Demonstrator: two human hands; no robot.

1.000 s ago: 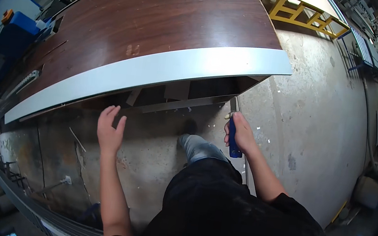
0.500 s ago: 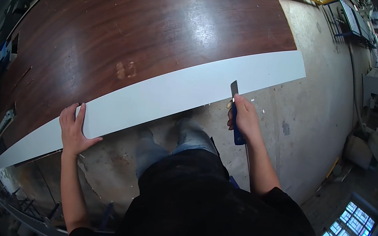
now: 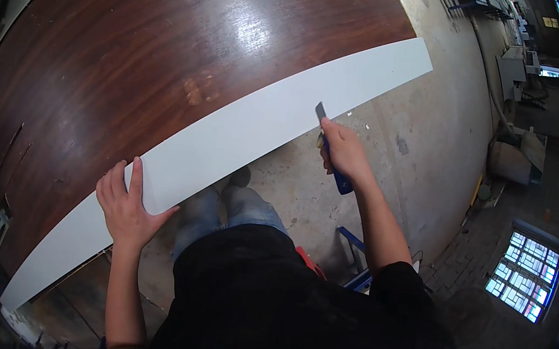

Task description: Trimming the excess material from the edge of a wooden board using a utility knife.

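Note:
A long white panel strip (image 3: 250, 129) lies along the near edge of the dark brown wood-grain tabletop (image 3: 123, 85), running from lower left to upper right. My left hand (image 3: 127, 211) rests flat on the strip's left part with the thumb spread toward its near edge. In my right hand (image 3: 348, 154) is a utility knife (image 3: 342, 183) with a blue handle, gripped in a closed fist. Its blade points up and away, over the strip's near edge right of the middle. Whether the blade touches the strip I cannot tell.
Concrete floor (image 3: 425, 185) lies beyond the table's right end, with small white scraps on it. A blue metal frame (image 3: 355, 243) and something red (image 3: 311, 262) are beside my body. A brown bin-like container (image 3: 510, 163) stands farther right, near a window (image 3: 525, 274).
The view has turned and shifted, so the table and strip appear more tilted. My left hand stays on the strip, and my right hand still holds the utility knife near the strip's edge.

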